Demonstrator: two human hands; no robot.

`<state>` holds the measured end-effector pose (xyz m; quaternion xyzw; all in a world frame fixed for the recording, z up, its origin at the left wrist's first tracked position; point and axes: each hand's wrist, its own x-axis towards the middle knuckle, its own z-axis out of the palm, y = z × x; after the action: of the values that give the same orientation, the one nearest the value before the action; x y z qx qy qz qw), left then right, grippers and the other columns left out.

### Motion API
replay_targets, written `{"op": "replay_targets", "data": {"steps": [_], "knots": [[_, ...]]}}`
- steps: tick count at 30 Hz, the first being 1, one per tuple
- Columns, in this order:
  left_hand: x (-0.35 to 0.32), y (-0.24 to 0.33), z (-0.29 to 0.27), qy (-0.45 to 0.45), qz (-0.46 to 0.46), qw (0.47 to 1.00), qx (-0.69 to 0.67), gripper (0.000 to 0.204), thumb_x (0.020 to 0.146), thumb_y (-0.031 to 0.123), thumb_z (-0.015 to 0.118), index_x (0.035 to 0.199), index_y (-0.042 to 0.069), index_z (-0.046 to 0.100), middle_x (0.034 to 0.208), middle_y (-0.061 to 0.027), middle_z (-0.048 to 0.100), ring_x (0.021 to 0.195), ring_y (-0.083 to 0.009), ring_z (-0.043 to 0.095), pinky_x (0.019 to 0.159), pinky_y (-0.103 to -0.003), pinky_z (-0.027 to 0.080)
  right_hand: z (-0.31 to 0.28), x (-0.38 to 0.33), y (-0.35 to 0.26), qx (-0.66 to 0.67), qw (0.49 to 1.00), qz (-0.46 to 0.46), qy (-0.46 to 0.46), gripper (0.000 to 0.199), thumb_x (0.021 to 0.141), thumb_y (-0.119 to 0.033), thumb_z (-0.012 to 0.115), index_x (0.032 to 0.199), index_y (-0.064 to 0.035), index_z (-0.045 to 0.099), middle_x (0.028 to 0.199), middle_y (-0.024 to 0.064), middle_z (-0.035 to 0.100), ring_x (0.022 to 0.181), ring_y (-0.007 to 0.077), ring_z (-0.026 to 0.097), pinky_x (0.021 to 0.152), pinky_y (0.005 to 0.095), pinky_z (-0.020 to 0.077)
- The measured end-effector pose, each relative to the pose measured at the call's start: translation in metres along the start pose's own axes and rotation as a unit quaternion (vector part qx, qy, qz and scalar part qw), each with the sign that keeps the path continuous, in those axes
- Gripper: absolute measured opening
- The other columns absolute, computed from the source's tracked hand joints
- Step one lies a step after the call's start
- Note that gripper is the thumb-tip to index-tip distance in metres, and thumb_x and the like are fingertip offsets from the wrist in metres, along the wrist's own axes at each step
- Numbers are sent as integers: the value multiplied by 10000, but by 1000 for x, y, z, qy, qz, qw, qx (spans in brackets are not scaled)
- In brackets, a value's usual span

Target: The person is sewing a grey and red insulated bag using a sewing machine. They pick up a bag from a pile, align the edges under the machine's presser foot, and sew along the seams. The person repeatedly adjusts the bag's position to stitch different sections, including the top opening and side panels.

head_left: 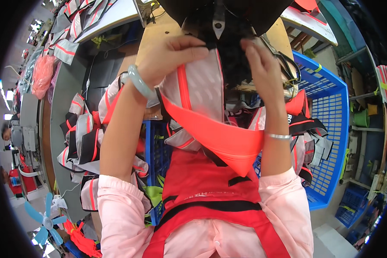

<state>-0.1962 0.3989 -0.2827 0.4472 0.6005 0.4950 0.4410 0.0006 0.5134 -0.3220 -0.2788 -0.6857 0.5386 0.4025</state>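
A grey fabric piece with a coral stripe [184, 88] and a wide coral band [219, 135] hangs in front of me, sagging toward my red apron [202, 176]. Thumb and forefinger of my left hand [174, 56] are bent together at the piece's upper edge; the exact grip is partly hidden. My right hand [263, 66] is raised on the other side, beside dark material, its fingertips smeared by motion. Just beyond both hands is a dark machine head with a pointed metal part [218, 26], which looks like a sewing machine.
Bundles of grey, black and coral pieces [84, 142] hang at the left. A blue plastic basket [331, 129] stands at the right, with more pieces beside it. Black-handled scissors [290, 66] lie by the machine. A light-blue fan [47, 221] is at lower left.
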Motion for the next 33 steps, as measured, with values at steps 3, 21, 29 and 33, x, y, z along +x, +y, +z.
{"op": "replay_targets", "data": {"steps": [3, 21, 29, 33], "knots": [[-15, 1, 14, -51, 12, 998, 34, 276, 866, 141, 670, 1090, -15, 625, 933, 9, 636, 852, -54, 569, 776, -214, 462, 6, -47, -5, 24, 990, 59, -128, 318, 869, -205, 633, 1079, 34, 640, 952, 74, 667, 885, 140, 607, 830, 283, 471], [-67, -9, 82, -81, 61, 991, 87, 182, 852, 112, 658, 963, -28, 628, 841, -1, 599, 795, -47, 527, 681, -218, 441, -15, -96, -62, -376, 899, -160, -159, 391, 710, -254, 712, 1021, -29, 638, 876, 139, 627, 815, 318, 599, 748, 408, 470], [-83, -61, 76, -23, 10, 999, -24, 222, 883, 145, 604, 1026, -22, 634, 927, -61, 664, 873, -111, 595, 802, -249, 461, -36, -80, -42, -72, 955, 107, -265, 218, 792, -151, 625, 922, 23, 627, 773, 72, 629, 713, 114, 572, 682, 271, 477], [-72, -19, 58, -14, 14, 999, -30, 201, 886, 131, 596, 965, -48, 638, 869, -64, 666, 816, -101, 600, 773, -241, 462, -27, -63, -39, -13, 971, 110, -210, 202, 847, -140, 587, 940, 38, 605, 771, 15, 617, 723, 68, 538, 656, 232, 459]]}}
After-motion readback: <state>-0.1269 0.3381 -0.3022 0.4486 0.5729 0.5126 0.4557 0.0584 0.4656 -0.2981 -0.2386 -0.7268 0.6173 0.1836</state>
